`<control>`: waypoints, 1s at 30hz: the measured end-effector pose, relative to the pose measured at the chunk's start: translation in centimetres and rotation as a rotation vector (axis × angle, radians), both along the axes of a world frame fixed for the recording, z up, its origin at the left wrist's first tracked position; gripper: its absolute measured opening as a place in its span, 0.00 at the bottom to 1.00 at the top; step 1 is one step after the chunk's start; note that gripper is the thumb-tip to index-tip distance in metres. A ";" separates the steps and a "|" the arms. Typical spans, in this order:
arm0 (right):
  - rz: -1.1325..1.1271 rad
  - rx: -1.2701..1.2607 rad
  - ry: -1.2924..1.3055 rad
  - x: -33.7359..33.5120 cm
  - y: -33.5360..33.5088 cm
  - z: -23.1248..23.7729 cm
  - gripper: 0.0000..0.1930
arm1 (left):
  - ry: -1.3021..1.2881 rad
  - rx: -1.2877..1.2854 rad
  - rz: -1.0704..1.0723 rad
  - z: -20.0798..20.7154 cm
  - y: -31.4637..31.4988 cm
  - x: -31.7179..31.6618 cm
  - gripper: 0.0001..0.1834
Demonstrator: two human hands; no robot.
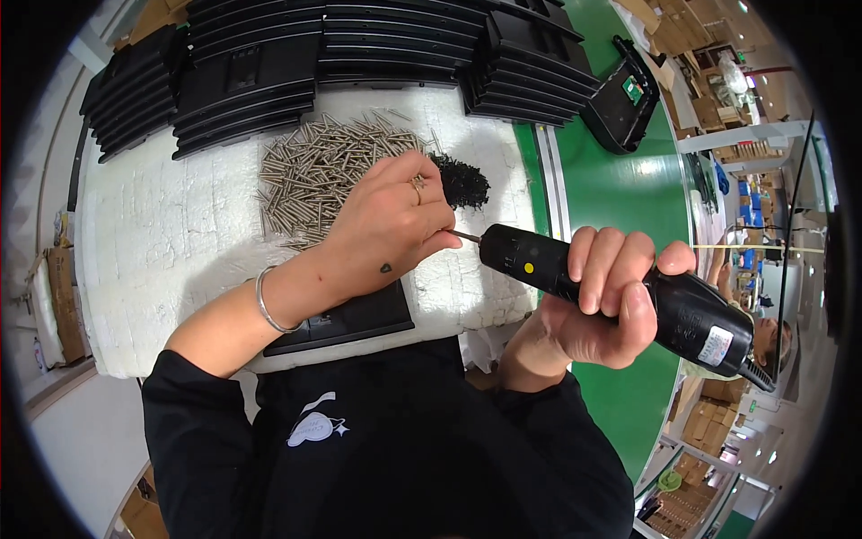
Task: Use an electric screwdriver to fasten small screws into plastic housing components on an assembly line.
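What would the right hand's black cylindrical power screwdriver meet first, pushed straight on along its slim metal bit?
Probably the pinched fingertips of the left hand, close to the metal bit; whether they touch is unclear.

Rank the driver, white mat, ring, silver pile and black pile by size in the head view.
1. White mat
2. Driver and silver pile: too close to rank; the driver seems nearer the camera
3. Black pile
4. Ring

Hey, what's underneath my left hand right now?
Around the left hand, silver pins show past its upper-left side and part of a black panel pokes out below, on a white pad. Whatever lies directly beneath the hand is covered.
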State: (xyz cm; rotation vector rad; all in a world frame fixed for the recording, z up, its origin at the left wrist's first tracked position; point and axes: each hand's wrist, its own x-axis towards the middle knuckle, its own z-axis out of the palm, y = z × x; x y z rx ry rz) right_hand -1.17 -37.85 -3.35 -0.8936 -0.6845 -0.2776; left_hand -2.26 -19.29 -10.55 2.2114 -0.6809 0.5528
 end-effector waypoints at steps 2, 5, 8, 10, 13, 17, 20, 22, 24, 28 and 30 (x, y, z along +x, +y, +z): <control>0.004 0.000 0.008 -0.2 0.0 0.1 0.19 | -0.036 0.011 -0.009 0.2 0.2 -0.2 0.11; 0.151 -0.087 -0.028 -0.1 0.4 0.4 0.19 | -0.103 0.063 -0.045 0.2 0.7 -0.8 0.09; 0.184 -0.133 -0.050 -1.0 1.2 0.5 0.19 | -0.133 0.107 -0.139 -0.1 1.2 -1.5 0.11; 0.241 -0.167 -0.089 -1.1 0.7 0.3 0.19 | -0.118 0.002 -0.109 -0.9 1.3 -2.4 0.11; 0.294 -0.165 -0.138 -1.4 1.5 0.1 0.15 | -0.037 -0.023 -0.035 -0.9 2.2 -3.8 0.12; 0.220 -0.165 -0.079 -1.6 3.8 -1.1 0.14 | -0.006 -0.049 0.132 -0.4 4.9 -4.9 0.16; 0.216 -0.103 -0.042 -1.2 3.8 -1.3 0.17 | 0.014 0.088 0.297 -1.3 10.8 -5.4 0.11; 0.215 -0.097 -0.049 -1.1 4.0 -1.4 0.17 | 0.022 0.138 0.357 -1.5 13.5 -5.7 0.07; 0.237 -0.108 -0.045 -1.1 4.0 -1.4 0.18 | 0.059 0.407 0.408 -1.1 14.9 -5.8 0.06; 0.241 -0.126 -0.057 -1.5 4.4 -1.2 0.19 | 0.027 0.481 0.283 -1.1 15.4 -5.1 0.04; 0.232 -0.205 -0.050 -1.8 4.5 -0.9 0.15 | 0.027 0.482 0.262 -1.2 15.5 -5.1 0.04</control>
